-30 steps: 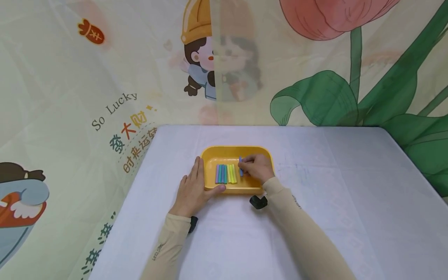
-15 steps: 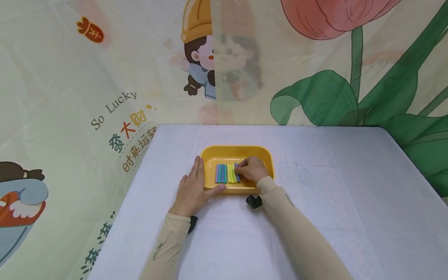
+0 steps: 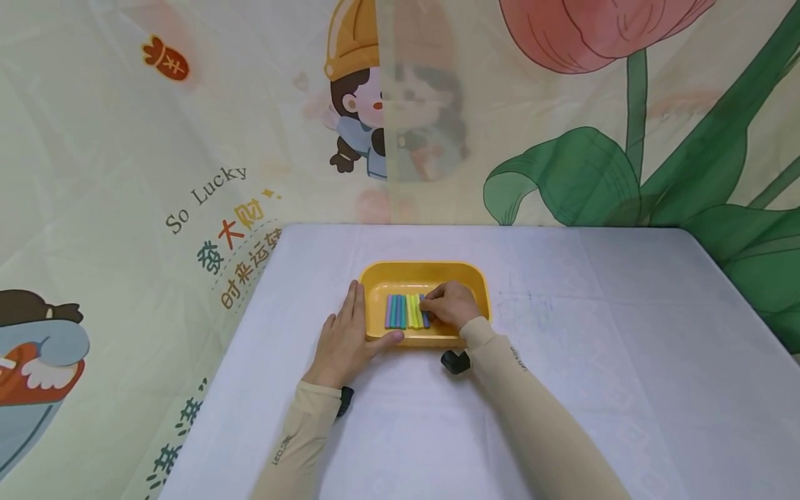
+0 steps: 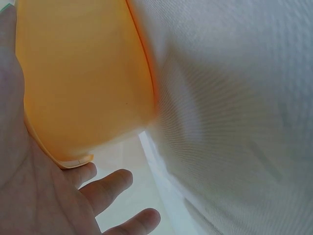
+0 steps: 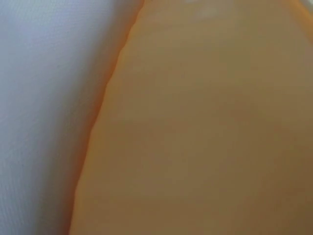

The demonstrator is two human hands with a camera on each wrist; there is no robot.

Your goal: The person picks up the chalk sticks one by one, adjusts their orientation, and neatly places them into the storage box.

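A yellow tray (image 3: 431, 342) holds a row of thin coloured sticks: a purple stick (image 3: 388, 312), several blue-green sticks (image 3: 398, 312) and yellow sticks (image 3: 414, 312). My right hand (image 3: 459, 304) pinches a blue stick (image 3: 427, 321) at the row's right end; its fingers cover part of it. Against the tray's left side lies my left hand (image 3: 342, 344), fingers straight and thumb along the near rim. In the left wrist view the left palm (image 4: 44, 191) meets the tray's wall (image 4: 88, 73). Only tray wall (image 5: 195, 122) and cloth fill the right wrist view, with no hand visible.
The tray stands on a white cloth-covered table (image 3: 562, 389). A printed backdrop (image 3: 550, 173) hangs behind and along the left. Faint blue smudges (image 3: 531, 303) mark the cloth to the tray's right. Each wrist carries a small black camera (image 3: 455, 362).
My right hand has moved left inside the tray, bringing the blue stick up beside the yellow ones. Over the last half second it barely moves. The left hand stays in place.
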